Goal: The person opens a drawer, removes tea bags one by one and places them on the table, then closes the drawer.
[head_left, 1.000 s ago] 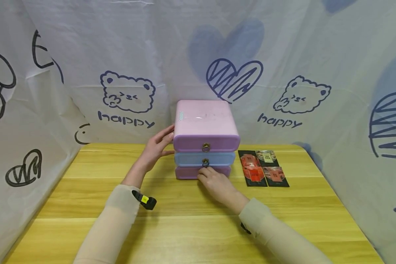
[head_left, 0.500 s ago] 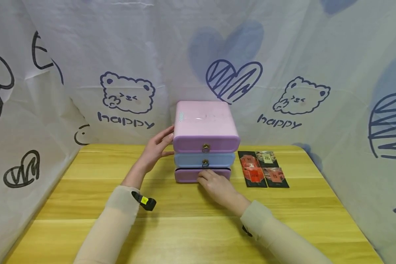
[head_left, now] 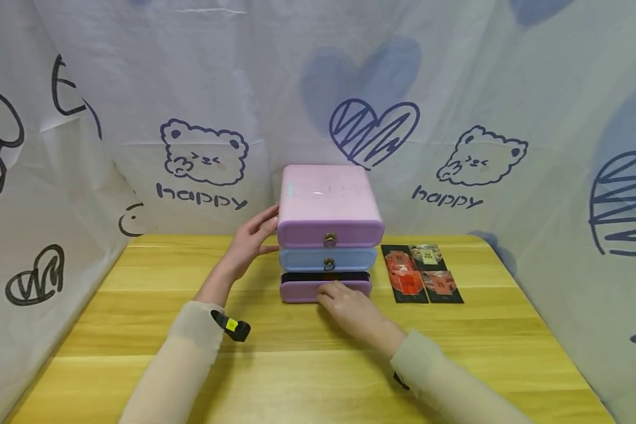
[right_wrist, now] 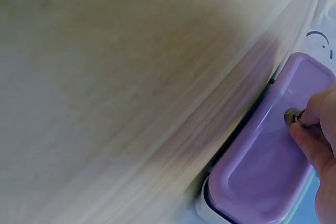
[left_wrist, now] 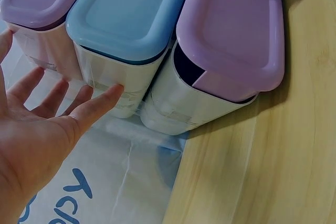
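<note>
A small drawer cabinet (head_left: 325, 194) with a pink top stands at the back middle of the table. Its top drawer (head_left: 302, 234) is purple, its middle drawer (head_left: 302, 259) blue, and both are closed. The bottom purple drawer (head_left: 298, 291) is pulled partway out, showing a dark gap above its front. My right hand (head_left: 350, 307) pinches the metal ring knob (right_wrist: 292, 116) of this bottom drawer between thumb and finger. Against the cabinet's left side my left hand (head_left: 248, 246) rests with spread, straight fingers, the fingertips (left_wrist: 116, 91) touching the pale side walls.
Several dark and red printed packets (head_left: 421, 274) lie flat on the wooden table (head_left: 318, 377), right of the cabinet. A white cloth (head_left: 297, 76) with blue hearts and bears hangs close behind the cabinet and along both sides.
The bottom drawer has come out toward me, from closed to partly open, drawn by my right hand. My left hand has stayed against the cabinet's side.
</note>
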Demonstrator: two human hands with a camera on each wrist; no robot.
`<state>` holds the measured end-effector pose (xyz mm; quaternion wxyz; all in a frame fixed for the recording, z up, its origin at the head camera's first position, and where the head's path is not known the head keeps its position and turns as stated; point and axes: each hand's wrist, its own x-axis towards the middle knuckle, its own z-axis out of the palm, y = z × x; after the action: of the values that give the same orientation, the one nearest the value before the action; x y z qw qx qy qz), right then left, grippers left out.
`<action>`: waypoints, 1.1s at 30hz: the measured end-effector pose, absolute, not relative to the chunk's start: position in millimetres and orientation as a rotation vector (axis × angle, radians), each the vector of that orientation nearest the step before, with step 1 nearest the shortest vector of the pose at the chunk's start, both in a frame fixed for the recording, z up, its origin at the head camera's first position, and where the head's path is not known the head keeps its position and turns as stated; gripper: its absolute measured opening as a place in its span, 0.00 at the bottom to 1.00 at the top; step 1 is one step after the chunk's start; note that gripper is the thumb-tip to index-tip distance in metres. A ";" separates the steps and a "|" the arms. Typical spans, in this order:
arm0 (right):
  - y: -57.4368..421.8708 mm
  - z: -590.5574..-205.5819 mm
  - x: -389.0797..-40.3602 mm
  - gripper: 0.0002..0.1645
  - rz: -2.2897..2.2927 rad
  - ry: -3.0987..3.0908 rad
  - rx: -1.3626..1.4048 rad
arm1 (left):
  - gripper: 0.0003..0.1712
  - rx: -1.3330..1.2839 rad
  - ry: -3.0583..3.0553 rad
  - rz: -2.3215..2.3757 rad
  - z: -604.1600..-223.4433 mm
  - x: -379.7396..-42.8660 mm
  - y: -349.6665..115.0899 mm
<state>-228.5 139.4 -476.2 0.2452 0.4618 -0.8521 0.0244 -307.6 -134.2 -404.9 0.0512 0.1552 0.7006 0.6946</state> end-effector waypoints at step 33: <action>142.1 -473.1 -205.4 0.15 0.114 -2.313 1.320 | 0.35 0.462 2.140 2.104 -403.9 -306.1 -133.2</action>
<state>-205.4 142.1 -473.1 0.2358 0.4812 -0.8433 0.0415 -306.1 -133.2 -403.9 0.0523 0.1520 0.7038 0.6920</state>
